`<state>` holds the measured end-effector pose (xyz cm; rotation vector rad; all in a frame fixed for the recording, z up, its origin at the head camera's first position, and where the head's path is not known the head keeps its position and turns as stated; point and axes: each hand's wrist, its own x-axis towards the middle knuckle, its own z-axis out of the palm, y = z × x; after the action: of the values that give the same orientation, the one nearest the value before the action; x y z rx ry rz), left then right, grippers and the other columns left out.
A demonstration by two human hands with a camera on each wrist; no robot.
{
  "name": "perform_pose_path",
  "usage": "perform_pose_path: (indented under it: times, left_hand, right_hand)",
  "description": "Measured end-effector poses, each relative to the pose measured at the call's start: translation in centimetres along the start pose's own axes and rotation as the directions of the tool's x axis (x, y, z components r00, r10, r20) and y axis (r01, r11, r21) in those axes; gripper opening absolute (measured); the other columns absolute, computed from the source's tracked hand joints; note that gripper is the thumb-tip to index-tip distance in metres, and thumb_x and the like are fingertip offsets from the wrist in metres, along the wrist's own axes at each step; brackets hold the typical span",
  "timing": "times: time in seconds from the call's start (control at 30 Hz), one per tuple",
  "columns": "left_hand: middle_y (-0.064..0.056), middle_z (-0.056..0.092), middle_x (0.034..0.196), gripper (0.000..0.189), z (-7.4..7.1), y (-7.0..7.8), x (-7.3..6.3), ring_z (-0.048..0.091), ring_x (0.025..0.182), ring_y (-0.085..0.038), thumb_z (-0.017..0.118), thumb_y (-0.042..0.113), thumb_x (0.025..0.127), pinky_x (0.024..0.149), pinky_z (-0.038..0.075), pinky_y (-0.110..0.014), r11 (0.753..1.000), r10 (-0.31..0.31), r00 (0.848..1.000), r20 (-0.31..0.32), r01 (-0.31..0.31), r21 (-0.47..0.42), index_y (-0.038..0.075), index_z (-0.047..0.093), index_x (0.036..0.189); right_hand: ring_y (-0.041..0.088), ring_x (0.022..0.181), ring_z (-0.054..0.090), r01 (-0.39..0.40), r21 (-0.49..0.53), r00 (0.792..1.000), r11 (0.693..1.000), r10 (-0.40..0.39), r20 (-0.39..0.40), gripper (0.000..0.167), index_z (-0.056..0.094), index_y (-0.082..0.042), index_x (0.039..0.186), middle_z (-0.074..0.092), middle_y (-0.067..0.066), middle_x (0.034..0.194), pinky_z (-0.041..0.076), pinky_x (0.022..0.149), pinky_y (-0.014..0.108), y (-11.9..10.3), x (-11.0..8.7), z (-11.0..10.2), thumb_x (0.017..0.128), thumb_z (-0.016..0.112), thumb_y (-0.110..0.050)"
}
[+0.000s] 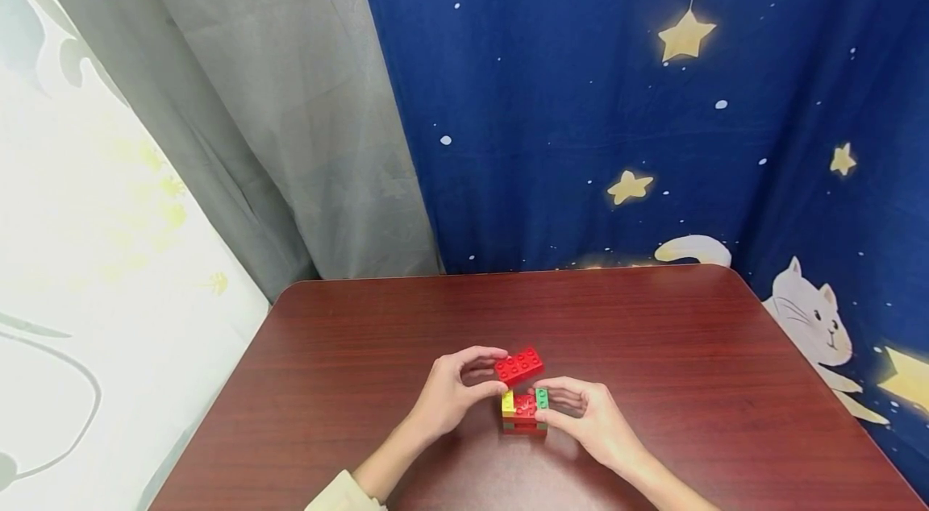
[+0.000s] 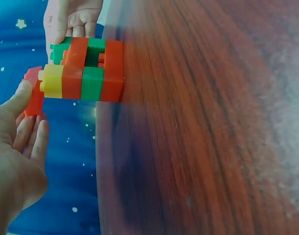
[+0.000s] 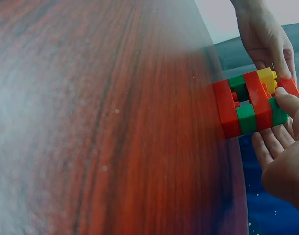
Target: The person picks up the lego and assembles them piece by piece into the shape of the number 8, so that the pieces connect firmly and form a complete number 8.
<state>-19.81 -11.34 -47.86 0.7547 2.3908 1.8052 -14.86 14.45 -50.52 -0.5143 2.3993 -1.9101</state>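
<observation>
A red toy brick with studs on top is pinched by my left hand, held just above a small stack of bricks. The stack stands on the table. It has red bricks with green ones between them, as the left wrist view shows, and on top a yellow brick at the left and a green brick at the right. My right hand grips the stack's right side at that green brick, with the thumb in front and the other fingers behind.
The stack stands on a dark red-brown wooden table with rounded corners. Behind it hang a grey curtain and a blue curtain with stars and a white cat. A pale patterned cloth is at the left.
</observation>
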Motion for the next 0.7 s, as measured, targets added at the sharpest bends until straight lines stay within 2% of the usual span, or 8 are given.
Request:
perform_pose_path:
  times: [0.13,0.23,0.43,0.7]
  left_hand:
    - [-0.002,0.076,0.123,0.043,-0.1,0.1,-0.5,0.073,0.112,-0.02,0.089,0.009,0.087,0.099,0.058,-0.031,0.999,0.014,0.998,0.057,-0.012,-0.035,0.011,0.075,0.128]
    - [-0.004,0.076,0.124,0.042,-0.2,0.0,-0.7,0.074,0.112,-0.021,0.088,0.009,0.089,0.1,0.057,-0.035,0.998,0.028,0.996,0.091,-0.022,-0.057,0.01,0.074,0.129]
    - [-0.006,0.076,0.125,0.042,-0.2,-0.2,-1.1,0.074,0.111,-0.022,0.087,0.009,0.09,0.1,0.058,-0.038,0.996,0.051,0.992,0.113,-0.042,-0.076,0.01,0.073,0.13]
    - [-0.007,0.075,0.127,0.042,0.0,-0.3,-1.3,0.074,0.112,-0.022,0.085,0.009,0.092,0.1,0.058,-0.034,0.995,0.052,0.99,0.132,-0.04,-0.09,0.008,0.072,0.131]
  right_hand:
    - [0.02,0.11,0.074,-0.025,0.03,1.0,0.999,0.025,-0.011,0.041,0.072,0.003,0.126,0.077,0.014,0.119,0.059,0.096,0.032,-0.1,0.0,0.1,0.092,0.085,-0.015]
    - [0.021,0.11,0.075,-0.014,0.036,1.0,0.999,0.014,-0.009,0.043,0.071,0.006,0.127,0.077,0.016,0.119,0.059,0.096,0.033,-0.1,0.0,0.1,0.092,0.085,-0.015]
    - [0.024,0.111,0.075,0.004,0.026,1.0,1.0,-0.004,-0.008,0.042,0.07,0.007,0.127,0.076,0.018,0.12,0.06,0.096,0.035,-0.1,0.0,0.1,0.094,0.084,-0.015]
    - [0.014,0.111,0.073,-0.014,0.031,1.0,0.999,0.015,-0.011,0.042,0.07,0.005,0.127,0.077,0.016,0.12,0.059,0.096,0.029,0.2,0.0,0.2,0.092,0.085,-0.014]
